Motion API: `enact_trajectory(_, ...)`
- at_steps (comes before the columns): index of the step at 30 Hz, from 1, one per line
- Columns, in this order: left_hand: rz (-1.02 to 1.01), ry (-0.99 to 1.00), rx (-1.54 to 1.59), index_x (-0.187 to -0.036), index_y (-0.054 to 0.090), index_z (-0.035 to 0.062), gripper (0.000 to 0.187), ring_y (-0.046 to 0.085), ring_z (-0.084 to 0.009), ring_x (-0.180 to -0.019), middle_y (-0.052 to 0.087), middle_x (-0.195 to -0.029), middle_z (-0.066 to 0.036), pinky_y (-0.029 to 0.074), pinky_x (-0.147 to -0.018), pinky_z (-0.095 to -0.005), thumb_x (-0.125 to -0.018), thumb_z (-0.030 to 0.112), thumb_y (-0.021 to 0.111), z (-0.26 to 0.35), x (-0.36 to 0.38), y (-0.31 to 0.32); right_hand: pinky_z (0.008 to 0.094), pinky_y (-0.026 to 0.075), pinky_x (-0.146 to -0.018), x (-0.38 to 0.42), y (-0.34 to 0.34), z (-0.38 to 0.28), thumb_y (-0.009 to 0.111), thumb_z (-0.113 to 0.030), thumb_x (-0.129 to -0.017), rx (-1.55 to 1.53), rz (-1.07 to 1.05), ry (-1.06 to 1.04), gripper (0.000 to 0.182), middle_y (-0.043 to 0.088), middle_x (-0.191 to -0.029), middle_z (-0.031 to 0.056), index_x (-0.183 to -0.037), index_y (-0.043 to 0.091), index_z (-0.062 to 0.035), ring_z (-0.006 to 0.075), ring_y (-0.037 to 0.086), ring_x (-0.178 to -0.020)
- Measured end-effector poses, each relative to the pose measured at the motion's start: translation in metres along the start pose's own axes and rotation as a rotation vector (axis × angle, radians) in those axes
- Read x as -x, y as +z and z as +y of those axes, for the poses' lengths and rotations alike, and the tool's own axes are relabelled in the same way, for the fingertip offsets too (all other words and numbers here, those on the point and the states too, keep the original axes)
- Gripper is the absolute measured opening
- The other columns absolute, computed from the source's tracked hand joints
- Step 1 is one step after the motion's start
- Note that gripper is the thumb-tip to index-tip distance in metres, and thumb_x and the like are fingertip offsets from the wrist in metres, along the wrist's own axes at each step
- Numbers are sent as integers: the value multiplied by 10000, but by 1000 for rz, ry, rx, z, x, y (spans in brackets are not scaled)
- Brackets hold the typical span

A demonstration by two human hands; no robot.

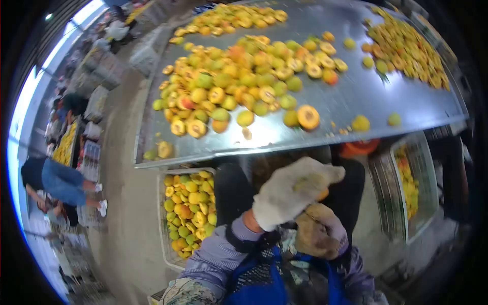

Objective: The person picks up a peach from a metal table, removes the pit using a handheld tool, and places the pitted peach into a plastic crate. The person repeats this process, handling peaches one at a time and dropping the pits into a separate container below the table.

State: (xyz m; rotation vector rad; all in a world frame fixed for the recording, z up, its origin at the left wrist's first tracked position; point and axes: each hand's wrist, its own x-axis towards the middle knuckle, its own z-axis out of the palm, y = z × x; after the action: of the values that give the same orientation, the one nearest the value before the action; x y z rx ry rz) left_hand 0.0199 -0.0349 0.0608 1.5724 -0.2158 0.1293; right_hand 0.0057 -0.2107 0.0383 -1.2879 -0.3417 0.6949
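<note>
In a white glove, my left hand [297, 190] reaches across my lap with its fingers pointing right. A small orange patch of a peach [324, 194] shows under these fingers, and the rest of the fruit is hidden. Just below, my right hand [319, 231] wears a brown-stained glove and is curled closed close to my body; whatever is inside it cannot be seen. In front of both hands is a metal table [203, 150] bearing a large heap of yellow-green peaches [223, 81], some whole and some halved around the pit. A cut half [308, 117] lies near the front edge.
A crate of peaches [189, 213] stands on the floor at my left. Another crate [414, 188] at my right holds yellow pieces. Under the table edge sits a red-orange container [360, 147]. More halves [406, 48] are piled at the table's right. A person [61, 178] bends over at far left.
</note>
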Motion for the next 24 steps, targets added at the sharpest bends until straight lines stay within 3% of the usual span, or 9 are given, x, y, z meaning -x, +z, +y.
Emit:
enact_trajectory(3,74,83,-3,-1149,650,-42,422,620,-205,-971,655,-1058,-139,483,-861,-319,-1003,312,474,-7,8,10,258,480,-595,-8,-11,15,503,-290,-973,-1246,-480,464,283,584,-746,40,-953,572,-16,165,582,-657)
enact_trajectory(4,32,9,-43,-1137,662,-33,407,620,-211,-976,657,-1054,-139,482,-861,-328,-994,303,483,-2,6,8,240,490,-626,-4,2,-10,513,-301,-977,-813,-4,620,283,591,-766,30,-928,582,-31,147,591,-677)
enact_trajectory(5,-5,-60,-87,-1126,673,-25,392,620,-217,-981,659,-1049,-139,481,-862,-338,-986,293,491,6,2,6,240,490,-626,-3,0,-10,513,-301,-977,-821,23,624,283,591,-766,30,-928,582,-31,147,591,-677)
enact_trajectory(11,-31,67,-395,-1156,661,49,290,650,-211,-929,671,-1057,-103,494,-839,-306,-978,244,539,-4,6,8,259,548,-785,4,-11,15,529,-308,-992,-1039,-172,544,309,647,-977,77,-1117,586,-31,146,656,-871)
enact_trajectory(16,141,-276,307,-1096,652,-24,492,634,-216,-951,651,-1114,-167,489,-855,-325,-1022,390,397,3,9,21,286,562,-732,-1,-11,21,539,-283,-985,-1186,-155,623,320,658,-999,83,-1178,566,-29,168,670,-848)
enact_trajectory(19,99,-377,266,-1122,632,-35,564,634,-208,-955,651,-1108,-161,490,-846,-320,-1003,469,411,-1,8,17,318,572,-707,-1,-15,33,570,-261,-965,-1259,-267,568,375,661,-1053,101,-1256,540,-26,195,679,-857)
enact_trajectory(20,96,-376,267,-1122,632,-35,564,634,-208,-955,651,-1108,-161,490,-846,-320,-1003,469,411,-7,6,15,317,574,-703,-2,-15,34,571,-252,-966,-1293,-296,546,368,661,-1050,104,-1254,543,-25,194,680,-849)
enact_trajectory(22,60,192,-291,-1152,640,-13,468,637,-182,-915,672,-1039,-105,488,-817,-311,-1007,395,460,-20,4,12,315,573,-702,1,-16,35,567,-244,-968,-1235,-274,548,361,661,-1045,103,-1249,543,-20,190,678,-843)
enact_trajectory(24,44,87,-128,-1149,636,-20,473,640,-182,-908,670,-1051,-108,495,-813,-312,-1000,398,475,-16,8,13,313,572,-702,1,-12,27,564,-236,-969,-1179,-256,543,353,661,-1039,102,-1244,543,-15,186,677,-836)
